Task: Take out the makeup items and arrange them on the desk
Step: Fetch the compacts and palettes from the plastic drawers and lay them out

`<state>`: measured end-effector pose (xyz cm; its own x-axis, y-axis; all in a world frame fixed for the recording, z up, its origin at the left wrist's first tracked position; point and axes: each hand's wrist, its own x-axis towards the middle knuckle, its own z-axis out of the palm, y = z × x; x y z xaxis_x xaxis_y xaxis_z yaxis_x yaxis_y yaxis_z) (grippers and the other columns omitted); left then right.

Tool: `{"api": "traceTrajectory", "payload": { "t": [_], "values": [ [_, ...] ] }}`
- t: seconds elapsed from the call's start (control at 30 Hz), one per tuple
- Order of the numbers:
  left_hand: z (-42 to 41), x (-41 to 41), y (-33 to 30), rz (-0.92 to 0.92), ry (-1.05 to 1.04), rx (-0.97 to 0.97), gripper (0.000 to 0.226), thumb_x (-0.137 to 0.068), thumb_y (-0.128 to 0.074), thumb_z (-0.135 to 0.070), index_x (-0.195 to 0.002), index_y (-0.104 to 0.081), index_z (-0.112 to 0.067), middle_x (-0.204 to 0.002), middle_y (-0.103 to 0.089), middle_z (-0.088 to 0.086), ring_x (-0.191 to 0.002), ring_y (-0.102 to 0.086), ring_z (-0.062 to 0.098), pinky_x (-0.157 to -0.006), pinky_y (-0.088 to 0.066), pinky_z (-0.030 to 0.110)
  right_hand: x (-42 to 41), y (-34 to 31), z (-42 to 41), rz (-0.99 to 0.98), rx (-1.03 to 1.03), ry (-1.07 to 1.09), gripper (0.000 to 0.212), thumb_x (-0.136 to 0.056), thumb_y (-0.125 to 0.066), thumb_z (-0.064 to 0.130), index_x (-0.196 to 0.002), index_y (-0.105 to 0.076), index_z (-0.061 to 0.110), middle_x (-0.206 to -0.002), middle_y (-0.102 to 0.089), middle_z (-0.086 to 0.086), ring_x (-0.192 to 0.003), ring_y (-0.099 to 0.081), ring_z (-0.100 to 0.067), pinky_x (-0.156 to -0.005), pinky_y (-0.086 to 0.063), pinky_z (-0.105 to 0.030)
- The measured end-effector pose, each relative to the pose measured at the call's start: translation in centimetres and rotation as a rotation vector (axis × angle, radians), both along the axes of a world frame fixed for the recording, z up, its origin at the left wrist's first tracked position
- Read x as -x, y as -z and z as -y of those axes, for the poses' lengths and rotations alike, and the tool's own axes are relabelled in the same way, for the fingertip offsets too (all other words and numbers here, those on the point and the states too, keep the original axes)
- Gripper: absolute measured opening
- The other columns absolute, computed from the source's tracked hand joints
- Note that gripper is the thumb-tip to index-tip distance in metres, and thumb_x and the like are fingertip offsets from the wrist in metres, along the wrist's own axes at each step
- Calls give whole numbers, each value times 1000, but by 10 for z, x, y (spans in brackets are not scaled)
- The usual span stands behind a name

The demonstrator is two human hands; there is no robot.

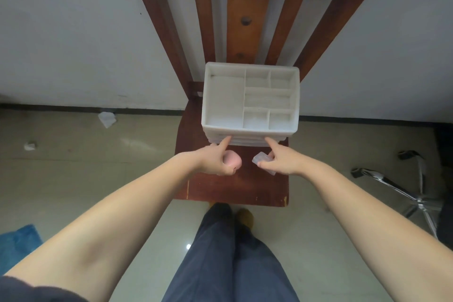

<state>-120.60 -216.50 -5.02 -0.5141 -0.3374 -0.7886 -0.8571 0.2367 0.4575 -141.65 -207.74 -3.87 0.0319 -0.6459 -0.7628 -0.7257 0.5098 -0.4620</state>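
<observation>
Your left hand point(215, 163) curls its grip around a rounded pink item point(232, 162), thumb and lower fingers wrapped on it, index finger stretched forward to touch the near face of the white organizer point(250, 130). Your right hand point(282, 160) grips a small clear plastic item point(262, 158) in its curled fingers, index finger likewise extended, tip against the organizer's near face, right of the left fingertip.

Organizer: white plastic, open top tray split into one large compartment on the left and several smaller ones on the right; nothing visible inside them. Stacked drawer fronts show below the tray's near rim. It stands on the far part of a dark red wooden chair point(235, 186), close against the slatted backrest.

Around: pale tiled floor point(85, 167), white wall behind, crumpled scraps of paper point(107, 118) far left, chrome swivel chair base point(411, 193) right, blue mat point(17, 243) near left. Your dark trousers point(228, 265) fill the near centre.
</observation>
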Motion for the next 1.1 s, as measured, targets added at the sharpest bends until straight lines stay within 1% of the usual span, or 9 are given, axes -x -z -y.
{"api": "traceTrajectory", "payload": {
  "t": [0.17,0.27,0.33,0.47,0.6,0.77,0.87,0.93,1.1],
  "values": [
    [11,10,-7,-16,55,78,93,-76,-65,-45,-149,-12,-19,-139,-39,12,-120,-47,28,-98,-44,36,-2,-5,11,-90,0,-73,76,-80,-60,42,-141,-28,10,-104,-63,-10,-95,-60,-24,-87,-50,-38],
    [6,2,-24,-17,73,111,90,-74,-64,-49,-147,-20,-17,-141,-37,12,-126,-41,29,-103,-41,39,-8,-25,9,-140,32,-148,76,-78,-59,47,-141,-35,12,-127,-55,-10,-113,-55,-25,-91,-46,-33],
    [1,-10,-45,-56,19,203,92,-74,-64,-48,-147,-17,-18,-137,-37,14,-125,-38,31,-103,-39,39,-15,-48,13,-179,146,-206,67,-80,-58,45,-137,-39,15,-132,-51,-8,-118,-52,-25,-94,-45,-34],
    [-15,-48,-94,-88,-182,406,81,-72,-69,-48,-136,-35,-11,-120,-41,11,-115,-40,28,-97,-42,39,-41,-99,25,-227,428,-343,40,-84,-58,38,-115,-48,15,-115,-53,-7,-103,-54,-25,-81,-43,-33],
    [-60,-104,-132,-59,-425,546,74,-71,-68,-47,-129,-40,-11,-119,-41,7,-116,-38,25,-96,-43,41,-90,-133,29,-209,703,-574,36,-83,-61,38,-107,-49,13,-112,-53,-6,-103,-51,-25,-80,-45,-35],
    [-165,-180,-158,52,-775,677,67,-73,-65,-45,-126,-40,-14,-119,-39,5,-115,-38,24,-91,-46,42,-185,-156,-1,-124,956,-925,30,-77,-69,24,-92,-55,3,-92,-56,-11,-82,-56,-36,-53,-40,-32],
    [-253,-227,-167,131,-994,703,69,-74,-66,-45,-129,-37,-15,-122,-38,6,-117,-37,24,-90,-44,36,-251,-165,-42,-30,993,-1144,26,-77,-56,20,-91,-57,-2,-89,-55,-15,-78,-55,-39,-51,-47,-41],
    [-318,-256,-173,177,-1160,696,71,-74,-67,-43,-131,-36,-15,-124,-38,6,-120,-37,24,-91,-41,34,-297,-170,-78,22,1014,-1326,37,-80,-46,31,-100,-55,1,-100,-54,-14,-91,-54,-37,-61,-50,-43],
    [-506,-314,-180,358,-1523,666,78,-74,-68,-45,-135,-34,-12,-129,-37,10,-125,-37,27,-101,-37,34,-417,-175,-209,274,1021,-1636,35,-85,-62,34,-111,-56,12,-116,-54,-10,-107,-52,-33,-81,-50,-37]
  ]
}}
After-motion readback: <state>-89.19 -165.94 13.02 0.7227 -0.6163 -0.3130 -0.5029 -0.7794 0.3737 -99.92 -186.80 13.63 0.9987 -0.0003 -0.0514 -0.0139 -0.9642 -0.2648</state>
